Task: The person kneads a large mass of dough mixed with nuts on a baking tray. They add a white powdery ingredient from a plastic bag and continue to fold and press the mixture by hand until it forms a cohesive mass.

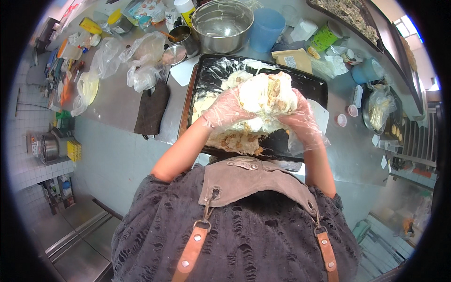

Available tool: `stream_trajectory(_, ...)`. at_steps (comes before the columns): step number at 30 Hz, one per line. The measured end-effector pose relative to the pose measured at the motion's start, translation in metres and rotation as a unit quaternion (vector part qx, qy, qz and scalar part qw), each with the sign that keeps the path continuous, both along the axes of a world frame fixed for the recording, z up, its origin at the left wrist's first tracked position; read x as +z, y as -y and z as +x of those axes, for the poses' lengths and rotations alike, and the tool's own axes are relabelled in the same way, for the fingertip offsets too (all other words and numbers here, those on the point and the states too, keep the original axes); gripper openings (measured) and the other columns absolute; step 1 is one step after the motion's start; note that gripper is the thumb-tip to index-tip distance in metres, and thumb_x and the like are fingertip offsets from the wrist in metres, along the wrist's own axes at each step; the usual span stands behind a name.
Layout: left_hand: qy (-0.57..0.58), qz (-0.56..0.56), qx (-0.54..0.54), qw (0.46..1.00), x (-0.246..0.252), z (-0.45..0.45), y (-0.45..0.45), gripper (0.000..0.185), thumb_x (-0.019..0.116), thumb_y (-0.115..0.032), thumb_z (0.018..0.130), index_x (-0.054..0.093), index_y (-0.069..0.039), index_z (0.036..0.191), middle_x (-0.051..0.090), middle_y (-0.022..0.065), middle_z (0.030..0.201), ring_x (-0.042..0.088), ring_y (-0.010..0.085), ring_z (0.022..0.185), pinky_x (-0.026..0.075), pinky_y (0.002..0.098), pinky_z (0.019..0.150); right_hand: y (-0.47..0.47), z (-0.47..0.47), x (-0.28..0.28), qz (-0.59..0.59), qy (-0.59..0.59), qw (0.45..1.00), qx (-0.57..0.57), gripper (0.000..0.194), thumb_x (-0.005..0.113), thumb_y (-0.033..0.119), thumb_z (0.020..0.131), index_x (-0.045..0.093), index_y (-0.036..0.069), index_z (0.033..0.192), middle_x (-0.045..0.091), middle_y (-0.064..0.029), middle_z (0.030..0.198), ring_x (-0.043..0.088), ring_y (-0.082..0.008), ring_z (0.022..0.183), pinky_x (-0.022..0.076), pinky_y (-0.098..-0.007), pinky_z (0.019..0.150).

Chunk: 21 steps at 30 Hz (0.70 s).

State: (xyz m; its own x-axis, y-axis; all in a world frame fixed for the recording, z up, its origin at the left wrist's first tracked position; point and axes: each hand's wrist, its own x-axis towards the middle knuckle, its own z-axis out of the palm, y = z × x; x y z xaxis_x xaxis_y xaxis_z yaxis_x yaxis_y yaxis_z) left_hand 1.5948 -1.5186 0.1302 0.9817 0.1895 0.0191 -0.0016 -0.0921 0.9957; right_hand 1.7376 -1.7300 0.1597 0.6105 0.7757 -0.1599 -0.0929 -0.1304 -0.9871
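Note:
A sticky white mass with brown chunks (pixel 269 92) is held up between my two hands, above a black baking tray (pixel 310 79). My left hand (pixel 230 107), in a clear plastic glove, grips its left side. On the other side my right hand (pixel 299 114), gloved the same way, presses against it; the glove's loose cuff hangs at the wrist. More of the chunky mixture (pixel 232 142) lies in the tray's near part, with another lump (pixel 236 79) toward the back. White smears streak the tray's far left. Both hands' fingertips are partly hidden by the mass.
Behind the tray stand a steel mixing bowl (pixel 222 28) and a blue plastic container (pixel 267 30). A dark oven mitt (pixel 153 109) and clear plastic bags (pixel 144 75) lie on the left. To the right are small pink cups (pixel 341 120) and a bagged plate (pixel 378 109). A loaded tray (pixel 348 17) sits at back right.

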Motion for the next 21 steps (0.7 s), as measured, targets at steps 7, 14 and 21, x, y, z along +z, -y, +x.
stream_trajectory(7, -0.103, 0.466, -0.021, 0.879, -0.018, -0.037, -0.009, 0.098, 0.092, -0.054, 0.066, 0.058, -0.007, 0.145, 0.066, 0.0164, 0.141, 0.06, 0.0343, 0.133, 0.044, 0.0411, 0.113, -0.024, -0.021, -0.026, -0.103, 0.186, 0.972, 0.099, 0.078, 0.093, 0.021, 0.074, 0.055, -0.002, 0.138, 0.069, -0.0197, 0.125, 0.067, -0.0325, 0.118, 0.0516, -0.0399, 0.106)
stream_trajectory(14, -0.181, 0.461, 0.076, 0.865, -0.037, -0.115, -0.023, 0.105, 0.09, -0.065, 0.063, 0.058, -0.005, 0.143, 0.057, 0.0178, 0.151, 0.051, 0.0354, 0.141, 0.035, 0.0526, 0.119, -0.03, -0.058, -0.1, -0.184, 0.483, 0.837, 0.18, 0.067, 0.075, 0.046, 0.089, 0.061, -0.001, 0.133, 0.057, -0.0246, 0.143, 0.049, -0.0417, 0.139, 0.034, -0.0512, 0.12)
stream_trajectory(21, -0.128, 0.547, -0.034, 0.827, -0.064, -0.068, 0.02, 0.114, 0.084, -0.069, 0.072, 0.04, -0.014, 0.163, 0.032, 0.0151, 0.172, 0.023, 0.036, 0.162, 0.018, 0.0672, 0.126, -0.047, -0.079, -0.154, -0.258, 0.493, 0.808, 0.194, 0.053, 0.067, 0.037, 0.093, 0.065, -0.002, 0.128, 0.059, -0.0223, 0.137, 0.051, -0.0369, 0.136, 0.0346, -0.0534, 0.117)
